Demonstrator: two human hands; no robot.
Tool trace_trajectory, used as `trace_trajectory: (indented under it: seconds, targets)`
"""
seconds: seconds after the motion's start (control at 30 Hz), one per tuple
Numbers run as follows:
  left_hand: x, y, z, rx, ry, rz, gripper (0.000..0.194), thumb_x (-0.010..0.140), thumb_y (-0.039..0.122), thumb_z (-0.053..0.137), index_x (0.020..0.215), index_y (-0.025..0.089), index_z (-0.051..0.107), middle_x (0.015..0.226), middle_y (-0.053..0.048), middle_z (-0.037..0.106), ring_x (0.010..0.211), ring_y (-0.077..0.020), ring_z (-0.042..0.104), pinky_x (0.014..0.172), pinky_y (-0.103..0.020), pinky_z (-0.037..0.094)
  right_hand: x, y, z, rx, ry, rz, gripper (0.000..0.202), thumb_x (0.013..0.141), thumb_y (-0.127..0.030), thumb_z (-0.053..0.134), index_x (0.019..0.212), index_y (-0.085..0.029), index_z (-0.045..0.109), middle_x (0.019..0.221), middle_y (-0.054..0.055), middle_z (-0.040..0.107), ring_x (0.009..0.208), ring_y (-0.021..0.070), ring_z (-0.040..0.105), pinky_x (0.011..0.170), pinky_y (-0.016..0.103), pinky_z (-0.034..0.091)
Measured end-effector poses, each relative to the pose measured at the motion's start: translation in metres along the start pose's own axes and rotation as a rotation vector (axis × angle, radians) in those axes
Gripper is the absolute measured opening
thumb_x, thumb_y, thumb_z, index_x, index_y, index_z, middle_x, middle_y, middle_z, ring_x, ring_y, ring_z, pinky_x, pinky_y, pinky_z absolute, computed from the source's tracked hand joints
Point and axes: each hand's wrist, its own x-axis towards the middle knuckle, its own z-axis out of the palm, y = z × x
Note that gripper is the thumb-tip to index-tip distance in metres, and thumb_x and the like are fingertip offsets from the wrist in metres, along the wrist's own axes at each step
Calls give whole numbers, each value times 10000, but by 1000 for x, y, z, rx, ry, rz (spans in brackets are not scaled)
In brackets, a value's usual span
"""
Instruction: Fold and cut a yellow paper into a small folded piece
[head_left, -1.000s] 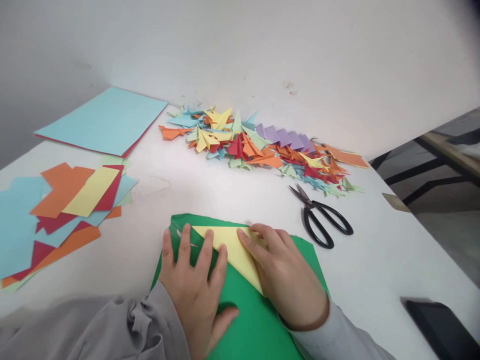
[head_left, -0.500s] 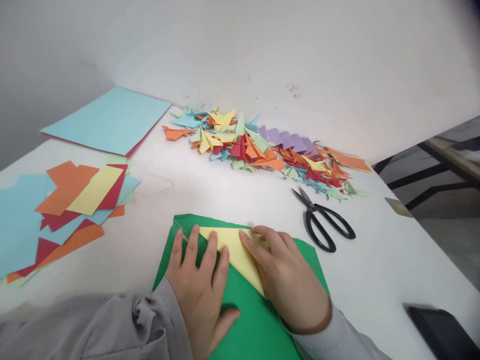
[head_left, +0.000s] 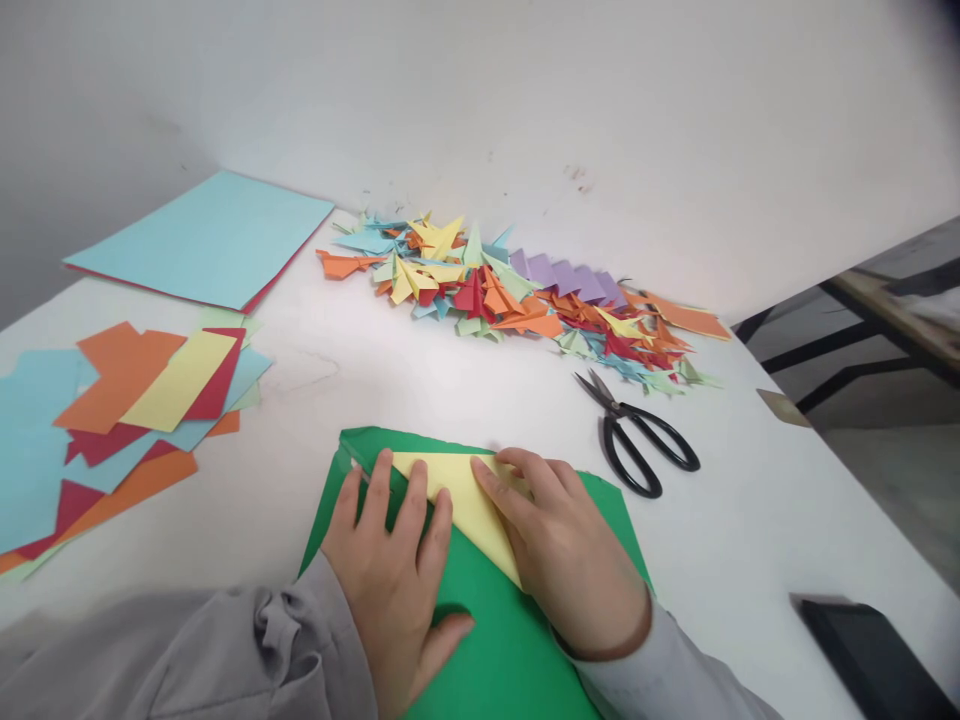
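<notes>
A folded piece of yellow paper (head_left: 469, 498), triangular in outline, lies on a green sheet (head_left: 495, 650). My left hand (head_left: 401, 560) rests flat with fingers spread, its fingertips touching the yellow paper's left end and the green sheet beside it. Curled over the right part of the paper is my right hand (head_left: 566, 545), its index finger pressing near the top edge. My right thumb is hidden beneath that hand. Black-handled scissors (head_left: 637, 435) lie with blades apart on the table, beyond my right hand.
Folded paper pieces (head_left: 487, 290) in many colours are heaped along the wall. Loose cut papers (head_left: 180, 380) overlap at the left, below a stack of large sheets topped with blue (head_left: 210, 240). A dark flat device (head_left: 870, 655) sits at the lower right of the white table (head_left: 750, 520).
The whole view has shifted slightly, so everything appears a little further left. Both hands keep nearly the same hold on the yellow paper.
</notes>
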Motion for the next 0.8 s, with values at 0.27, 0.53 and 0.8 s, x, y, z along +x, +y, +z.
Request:
trace_trajectory:
  seconds: [0.27, 0.53, 0.8]
  targets:
    - [1, 1, -2, 14, -41, -16, 637, 676, 529, 486, 1216, 190, 477, 1324, -121, 398, 1197, -415, 285, 932, -585, 209, -1, 1, 1, -3, -2, 4, 317, 797, -111, 477, 1096, -128, 584, 1052, 140, 530, 847, 221, 453, 761, 355, 453]
    - [3, -3, -5, 50, -92, 20, 721, 721, 583, 379, 1258, 104, 422, 1342, -148, 370, 1200, -405, 292, 911, -596, 223, -1, 2, 0, -21, 5, -4, 305, 804, -101, 452, 1066, -146, 601, 1035, 133, 553, 828, 215, 467, 728, 355, 462]
    - [0, -7, 1, 104, -46, 49, 816, 708, 643, 340, 1223, 18, 442, 1274, -271, 401, 1200, -378, 326, 937, -596, 175, -1, 2, -2, -39, -21, -24, 315, 819, -111, 436, 1100, -138, 577, 1141, 117, 545, 851, 219, 471, 710, 347, 462]
